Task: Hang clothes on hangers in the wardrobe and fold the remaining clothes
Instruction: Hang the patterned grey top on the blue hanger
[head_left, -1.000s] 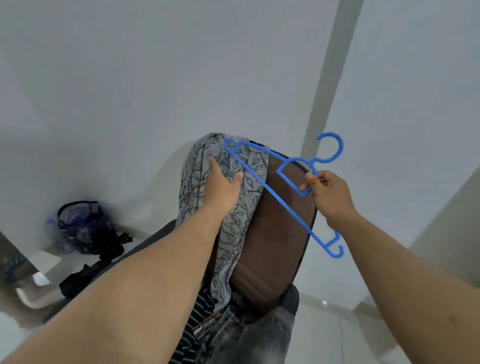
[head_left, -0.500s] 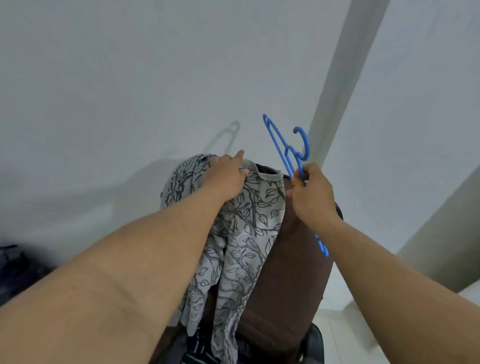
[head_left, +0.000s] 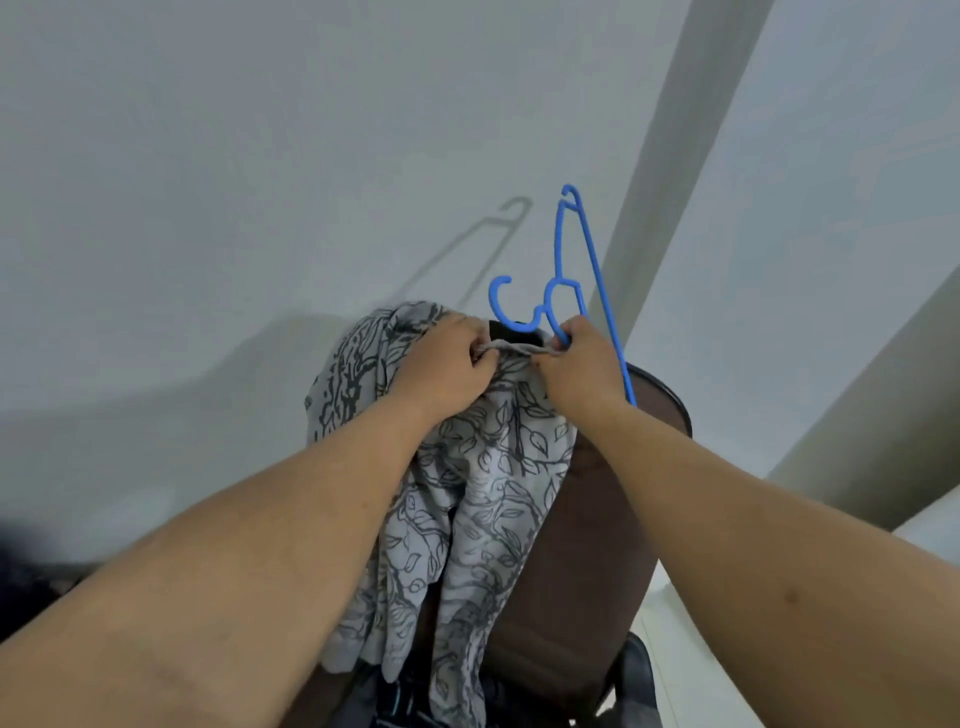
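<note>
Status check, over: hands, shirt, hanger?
Left hand pinching shirt neckline. Right hand gripping neckline plus hanger. Shirt draped over chair, not hung. No obstruction.

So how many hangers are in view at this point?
1. A single blue hanger is held up in the right hand, above the top edge of the leaf-print garment draped over the brown chair back. The grey shape on the wall is only its shadow.

No text, label, brand, number or sign can be read anywhere in the head view. The grey garment (head_left: 467, 483) carries only a dark leaf-and-branch print, with no lettering among it. The blue hanger (head_left: 571, 270) shows no marking that can be made out.
</note>
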